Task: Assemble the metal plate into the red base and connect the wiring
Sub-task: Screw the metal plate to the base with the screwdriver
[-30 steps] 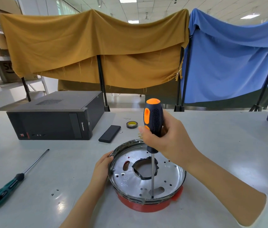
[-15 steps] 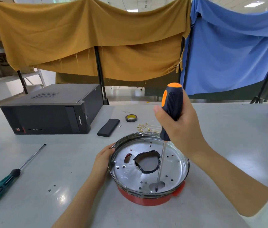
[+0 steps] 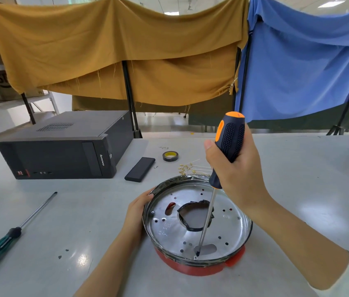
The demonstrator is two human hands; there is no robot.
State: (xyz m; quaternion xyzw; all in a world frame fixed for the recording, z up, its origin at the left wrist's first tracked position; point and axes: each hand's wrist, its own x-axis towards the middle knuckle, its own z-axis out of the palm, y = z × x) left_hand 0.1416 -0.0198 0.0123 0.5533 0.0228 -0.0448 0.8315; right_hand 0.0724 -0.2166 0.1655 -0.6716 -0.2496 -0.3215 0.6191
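Observation:
A round shiny metal plate (image 3: 229, 230) with a central hole sits inside the red base (image 3: 201, 269) on the table in front of me. My right hand (image 3: 237, 168) grips the black and orange screwdriver (image 3: 229, 138) by its handle. Its shaft slants down and left, and the tip rests at the plate's near edge by a small screw. My left hand (image 3: 137, 209) holds the plate's left rim. White wires with brass terminals (image 3: 187, 167) lie on the table just behind the plate.
A green-handled screwdriver (image 3: 4, 243) lies at the left. A black computer case (image 3: 62, 151), a flat black device (image 3: 140, 169) and a roll of tape (image 3: 170, 156) stand behind. Draped ochre and blue cloths hang beyond the table's far edge.
The screwdriver has tilted from nearly upright to leaning with its handle up and to the right, my right hand moving right with it. The tip stays at the plate's near edge.

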